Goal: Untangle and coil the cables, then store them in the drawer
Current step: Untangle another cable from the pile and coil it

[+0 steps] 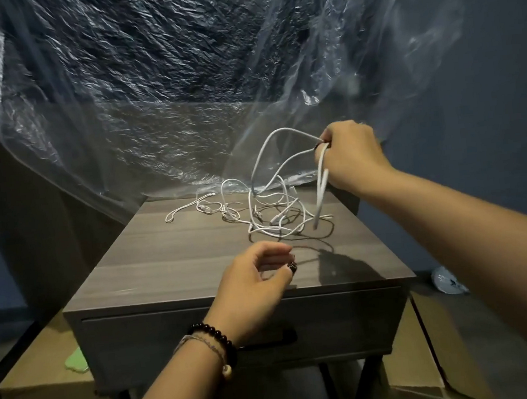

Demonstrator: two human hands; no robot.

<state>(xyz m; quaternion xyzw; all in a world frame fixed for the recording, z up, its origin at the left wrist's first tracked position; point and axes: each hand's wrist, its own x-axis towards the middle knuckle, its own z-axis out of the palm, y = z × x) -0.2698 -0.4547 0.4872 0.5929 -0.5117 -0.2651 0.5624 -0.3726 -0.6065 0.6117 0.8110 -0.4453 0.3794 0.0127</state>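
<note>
Behind the small wooden cabinet [178, 259] hangs a crumpled sheet of clear plastic [155, 90] against a dark blue wall, and the light is dim, so the thin strands are not easy to follow. The white cables [271, 213] lie in a loose tangle on the far right part of the cabinet top, and a thinner white cord [192, 207] stretches away from them to the left. Your right hand [349, 155] holds several strands in a closed grip, lifted above the tangle, with one end hanging down almost to the wood. Your left hand [254, 280] hovers over the near edge with the fingers loosely curled; it seems to hold nothing, though something small and dark sits at a fingertip and I cannot tell what it is. The drawer [332, 321] under the top is closed. The cables look light, soft and quite smooth, so I think they will slide through the fingers and will not keep a shape alone. It is probably better to take a cable near its plug end, where it is thicker and stiffer, and to pull gently, because a hard pull could tighten the knots.
</note>
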